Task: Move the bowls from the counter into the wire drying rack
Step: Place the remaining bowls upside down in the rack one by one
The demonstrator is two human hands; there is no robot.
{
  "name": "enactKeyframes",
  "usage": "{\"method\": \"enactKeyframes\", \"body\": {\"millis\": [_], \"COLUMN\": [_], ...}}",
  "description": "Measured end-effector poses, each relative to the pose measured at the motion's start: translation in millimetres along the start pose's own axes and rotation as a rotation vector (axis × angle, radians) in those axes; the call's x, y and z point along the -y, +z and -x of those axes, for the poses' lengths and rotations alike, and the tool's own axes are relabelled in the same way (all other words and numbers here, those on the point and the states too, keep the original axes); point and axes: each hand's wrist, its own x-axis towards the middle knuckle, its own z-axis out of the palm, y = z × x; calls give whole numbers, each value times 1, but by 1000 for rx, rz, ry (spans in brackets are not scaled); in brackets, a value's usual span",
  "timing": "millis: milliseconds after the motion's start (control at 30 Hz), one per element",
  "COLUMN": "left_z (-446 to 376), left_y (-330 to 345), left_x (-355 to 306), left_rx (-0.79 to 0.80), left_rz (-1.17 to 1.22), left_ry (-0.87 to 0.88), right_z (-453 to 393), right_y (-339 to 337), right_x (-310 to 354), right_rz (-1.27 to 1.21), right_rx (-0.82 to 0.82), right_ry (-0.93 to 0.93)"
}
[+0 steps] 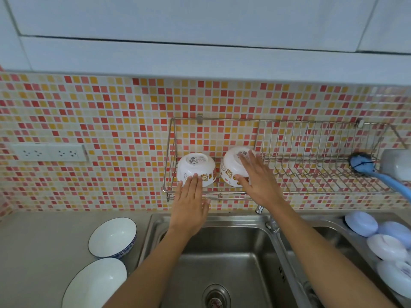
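Two white bowls with cartoon prints sit upside down in the left end of the wall-mounted wire drying rack [289, 192]. My left hand [189, 205] is flat with its fingers straight, and the fingertips touch the lower edge of the left bowl [196, 166]. My right hand [255, 178] lies over the right bowl [229, 167], thumb at its lower rim and fingers spread across its base. On the counter at lower left stand a blue-rimmed white bowl [112, 236] and a larger white bowl [97, 283], both upright.
A steel double sink [222, 252] lies below the rack, with a faucet [270, 221] between the basins. A blue dish brush [364, 165] rests in the rack's right end. Blue and white dishes [361, 223] are stacked at the right. A wall socket [49, 152] is at the left.
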Motion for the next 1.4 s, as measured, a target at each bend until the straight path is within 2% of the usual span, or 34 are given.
{"method": "enactKeyframes", "body": {"millis": [167, 367, 500, 633, 700, 833, 933, 1033, 1133, 1200, 1267, 1400], "left_z": [-19, -34, -27, 24, 61, 136, 177, 206, 225, 236, 244, 251], "left_y": [-9, -12, -18, -18, -12, 7, 22, 31, 36, 42, 52, 64], "left_x": [-12, -4, -4, 15, 37, 103, 156, 193, 212, 218, 223, 231], "left_rx": [123, 260, 218, 58, 38, 111, 208, 229, 201, 176, 210, 223], "left_rz": [60, -3, -2, 155, 268, 309, 263, 278, 421, 518, 569, 648], "left_ry": [-137, -91, -19, 77, 15, -306, -547, -758, -987, -1091, -1115, -1144], "right_z": [2, 1, 7, 48, 72, 103, 120, 131, 132, 135, 140, 146], "right_y": [4, 7, 11, 29, 43, 78, 115, 150, 183, 204, 227, 245], "right_x": [1, -1, -2, 16, 35, 100, 164, 227, 276, 298, 311, 325], "right_rz": [59, 69, 25, 39, -54, -360, -464, -613, -685, -750, -827, -881], "right_rx": [69, 93, 16, -204, -246, -229, -127, 143, 474, 623, 679, 663], "right_ry": [71, 107, 177, 176, 151, 173, 118, 132, 263, 382, 485, 601]}}
